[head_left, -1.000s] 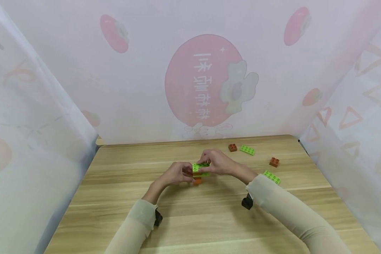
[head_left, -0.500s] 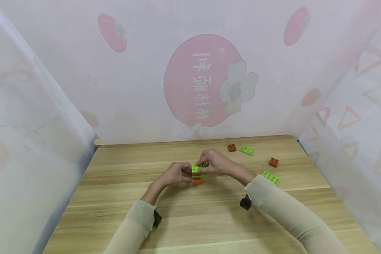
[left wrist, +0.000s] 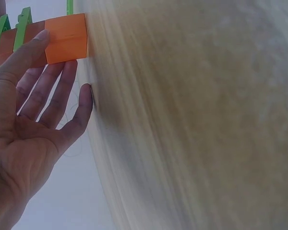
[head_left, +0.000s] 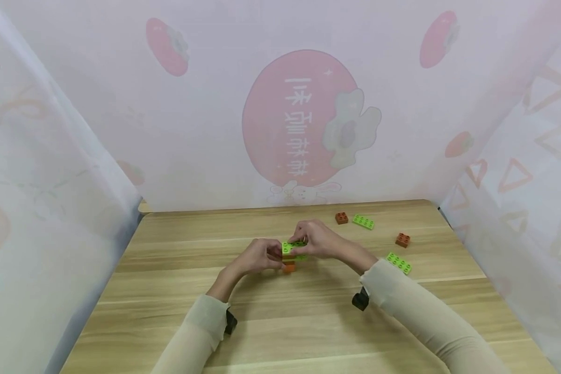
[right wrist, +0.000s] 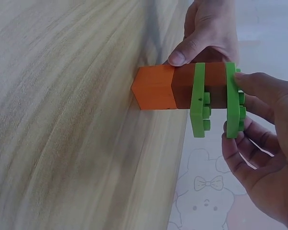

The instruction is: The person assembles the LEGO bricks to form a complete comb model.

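A small upright tower of toy building bricks stands on the wooden table between both hands. Its base is an orange block [right wrist: 156, 88], topped by a brown brick [right wrist: 184, 86], a thin green plate [right wrist: 198, 103], a second brown brick [right wrist: 215, 73] and a top green plate [right wrist: 233, 108]. Both green plates stick out to the same side, studs up. My left hand [head_left: 257, 255] holds the tower low from the left, thumb and fingers on opposite sides. From the right, my right hand [head_left: 321, 240] pinches the top green plate, thumb and fingers at its overhanging end.
Toward the table's back right lie a loose brown brick [head_left: 342, 217] and a green plate [head_left: 363, 222]. Nearer the right sleeve are another brown brick [head_left: 403, 240] and another green plate [head_left: 399, 263]. A printed white curtain [head_left: 205, 130] encloses the table [head_left: 280, 322] behind and at the sides.
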A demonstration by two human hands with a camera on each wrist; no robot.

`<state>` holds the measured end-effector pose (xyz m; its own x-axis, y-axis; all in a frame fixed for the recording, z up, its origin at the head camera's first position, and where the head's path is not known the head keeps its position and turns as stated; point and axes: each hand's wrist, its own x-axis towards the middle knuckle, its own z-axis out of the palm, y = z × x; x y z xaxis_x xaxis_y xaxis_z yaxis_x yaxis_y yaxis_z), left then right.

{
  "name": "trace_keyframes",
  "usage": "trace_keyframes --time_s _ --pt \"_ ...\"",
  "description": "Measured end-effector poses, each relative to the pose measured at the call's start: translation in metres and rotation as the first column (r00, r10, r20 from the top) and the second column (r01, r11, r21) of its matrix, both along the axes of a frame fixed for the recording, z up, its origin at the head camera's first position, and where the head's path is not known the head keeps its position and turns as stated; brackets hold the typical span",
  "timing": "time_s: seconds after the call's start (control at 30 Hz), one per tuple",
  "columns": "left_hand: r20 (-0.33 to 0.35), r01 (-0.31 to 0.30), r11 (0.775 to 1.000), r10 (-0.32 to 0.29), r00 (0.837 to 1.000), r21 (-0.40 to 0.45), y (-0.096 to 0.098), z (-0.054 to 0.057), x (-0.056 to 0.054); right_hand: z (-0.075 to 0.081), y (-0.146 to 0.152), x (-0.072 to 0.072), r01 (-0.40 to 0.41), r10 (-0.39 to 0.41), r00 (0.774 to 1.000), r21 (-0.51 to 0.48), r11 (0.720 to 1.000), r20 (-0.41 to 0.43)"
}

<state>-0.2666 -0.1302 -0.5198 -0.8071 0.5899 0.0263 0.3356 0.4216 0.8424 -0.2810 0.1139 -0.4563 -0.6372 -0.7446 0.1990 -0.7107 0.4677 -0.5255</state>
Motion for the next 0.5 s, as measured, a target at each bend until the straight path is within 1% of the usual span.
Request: trace_keyframes --time_s 0.2,0.33,0.5 --pt "0.013 -0.001 1.0 0.001 1.0 0.015 0.0001 0.0005 -0.0004 0.0002 0.0014 0.0026 0.003 -0.003 1.0 -0.017 1.0 -0.016" --pt "0.01 -0.002 1.0 0.002 1.0 -0.004 0.0006 0.0 -0.0003 -0.0012 0.0027 0.0033 0.004 -0.004 0.999 -0.007 1.0 -0.036" --pt "0.004 -0.005 1.0 0.005 1.0 -0.005 -0.0004 -0.0011 -0.0002 -0.0019 0.0026 0.0032 -0.012 0.011 0.997 -0.01 1.0 -0.07"
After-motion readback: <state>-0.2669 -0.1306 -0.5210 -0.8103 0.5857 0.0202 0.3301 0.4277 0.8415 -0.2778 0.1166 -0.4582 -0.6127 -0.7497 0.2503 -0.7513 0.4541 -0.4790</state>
